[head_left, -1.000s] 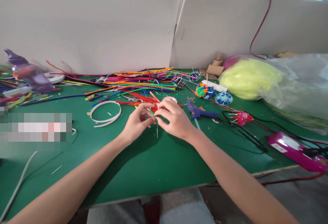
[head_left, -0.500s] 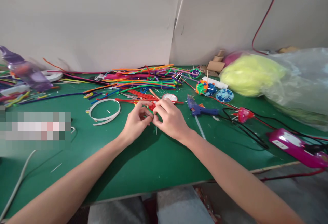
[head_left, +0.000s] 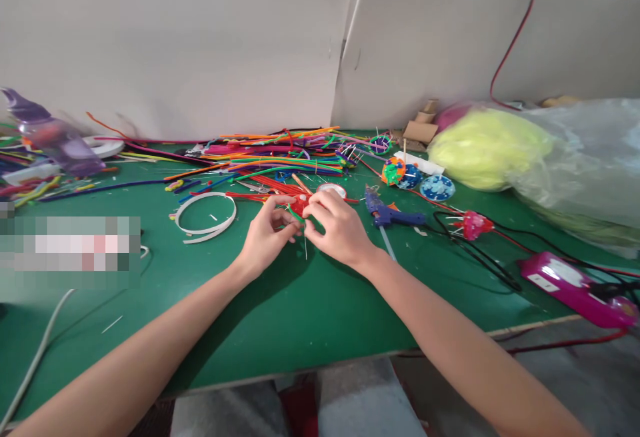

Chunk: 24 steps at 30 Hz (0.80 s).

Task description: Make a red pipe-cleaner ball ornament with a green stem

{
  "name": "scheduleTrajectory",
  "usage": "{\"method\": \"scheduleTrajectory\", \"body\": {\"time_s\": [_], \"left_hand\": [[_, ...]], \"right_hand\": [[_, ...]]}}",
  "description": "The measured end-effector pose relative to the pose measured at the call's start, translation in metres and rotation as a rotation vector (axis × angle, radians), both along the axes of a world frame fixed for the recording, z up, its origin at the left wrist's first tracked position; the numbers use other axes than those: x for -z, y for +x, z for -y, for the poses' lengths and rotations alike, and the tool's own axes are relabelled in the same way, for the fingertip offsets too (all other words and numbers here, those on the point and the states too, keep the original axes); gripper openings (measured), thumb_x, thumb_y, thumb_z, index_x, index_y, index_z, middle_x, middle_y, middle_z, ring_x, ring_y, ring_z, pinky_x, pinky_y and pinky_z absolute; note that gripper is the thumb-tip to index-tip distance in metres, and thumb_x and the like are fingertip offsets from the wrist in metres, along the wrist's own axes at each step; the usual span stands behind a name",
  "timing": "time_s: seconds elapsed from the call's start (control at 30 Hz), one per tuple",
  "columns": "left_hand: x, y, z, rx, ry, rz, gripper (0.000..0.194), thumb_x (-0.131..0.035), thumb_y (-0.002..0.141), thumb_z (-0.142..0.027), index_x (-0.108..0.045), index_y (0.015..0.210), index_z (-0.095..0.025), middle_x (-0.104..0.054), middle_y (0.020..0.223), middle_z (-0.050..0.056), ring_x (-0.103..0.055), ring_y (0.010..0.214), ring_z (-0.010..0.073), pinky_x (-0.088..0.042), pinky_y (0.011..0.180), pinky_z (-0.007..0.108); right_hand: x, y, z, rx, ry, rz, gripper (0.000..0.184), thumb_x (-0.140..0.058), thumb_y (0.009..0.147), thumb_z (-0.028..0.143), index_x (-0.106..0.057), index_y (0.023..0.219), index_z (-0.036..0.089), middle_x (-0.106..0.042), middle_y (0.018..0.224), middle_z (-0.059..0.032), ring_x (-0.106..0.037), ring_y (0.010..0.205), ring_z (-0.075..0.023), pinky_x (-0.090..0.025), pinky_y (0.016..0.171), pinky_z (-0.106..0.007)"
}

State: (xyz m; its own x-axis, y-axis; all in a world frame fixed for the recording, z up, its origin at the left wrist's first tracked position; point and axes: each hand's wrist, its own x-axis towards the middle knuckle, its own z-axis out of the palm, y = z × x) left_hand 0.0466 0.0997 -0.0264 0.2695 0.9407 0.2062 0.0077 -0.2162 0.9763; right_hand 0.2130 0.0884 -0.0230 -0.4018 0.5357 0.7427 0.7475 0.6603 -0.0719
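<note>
Both hands meet over the middle of the green table [head_left: 280, 330]. Between them is a small red craft piece [head_left: 300, 205] with white dots, a green edge and a thin white stick pointing down. My left hand [head_left: 269, 232] has its fingers curled and pinched at the piece's left side. From the right, my right hand [head_left: 336, 227] grips it with bent fingers that cover part of it. Just behind lie red pipe cleaners [head_left: 273, 186] and a round white-and-red lid-like disc [head_left: 333, 190].
A blue glue gun [head_left: 393, 214] lies right of my hands, its cord running to a magenta power strip [head_left: 570, 284]. Left is a coiled white strip [head_left: 206, 214]. Behind are bundled pipe cleaners [head_left: 280, 150], dotted round pieces [head_left: 437, 188], a purple bottle [head_left: 55, 137] and bagged yellow material [head_left: 490, 147].
My right hand's thumb and fingers have shifted slightly right, away from the left fingertips, so more of the piece's red top and green edge shows. The view has tilted a little.
</note>
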Motion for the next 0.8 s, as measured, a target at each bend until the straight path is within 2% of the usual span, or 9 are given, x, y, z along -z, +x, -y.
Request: {"method": "scheduleTrajectory", "body": {"time_s": [0.23, 0.47, 0.8], "left_hand": [[0.0, -0.001, -0.001, -0.002, -0.018, -0.007, 0.038, -0.062, 0.071, -0.015, -0.05, 0.107, -0.02, -0.06, 0.066, -0.005, -0.065, 0.067, 0.0141, -0.05, 0.055, 0.023], [0.003, -0.002, -0.004, -0.005, 0.042, -0.004, 0.034, -0.064, 0.073, -0.019, -0.053, 0.105, -0.02, -0.06, 0.072, -0.004, -0.066, 0.069, 0.0144, -0.052, 0.056, 0.024], [0.004, -0.005, -0.006, -0.014, 0.075, -0.03, 0.031, -0.065, 0.074, -0.02, -0.054, 0.103, -0.019, -0.058, 0.067, -0.005, -0.066, 0.067, 0.0144, -0.053, 0.056, 0.024]], "right_hand": [[-0.001, 0.012, -0.006, -0.09, -0.019, 0.051, 0.012, -0.051, 0.086, 0.01, -0.06, 0.084, 0.017, -0.059, 0.101, -0.0103, -0.055, 0.098, -0.0214, -0.049, 0.086, -0.036], [0.001, 0.007, -0.006, -0.063, -0.024, 0.05, 0.016, -0.047, 0.09, 0.013, -0.06, 0.082, 0.017, -0.059, 0.097, -0.0098, -0.056, 0.093, -0.0206, -0.049, 0.082, -0.036], [0.007, 0.001, -0.006, -0.027, -0.037, 0.019, 0.014, -0.048, 0.088, 0.012, -0.059, 0.081, 0.017, -0.059, 0.097, -0.01, -0.055, 0.094, -0.0213, -0.05, 0.082, -0.037]]}}
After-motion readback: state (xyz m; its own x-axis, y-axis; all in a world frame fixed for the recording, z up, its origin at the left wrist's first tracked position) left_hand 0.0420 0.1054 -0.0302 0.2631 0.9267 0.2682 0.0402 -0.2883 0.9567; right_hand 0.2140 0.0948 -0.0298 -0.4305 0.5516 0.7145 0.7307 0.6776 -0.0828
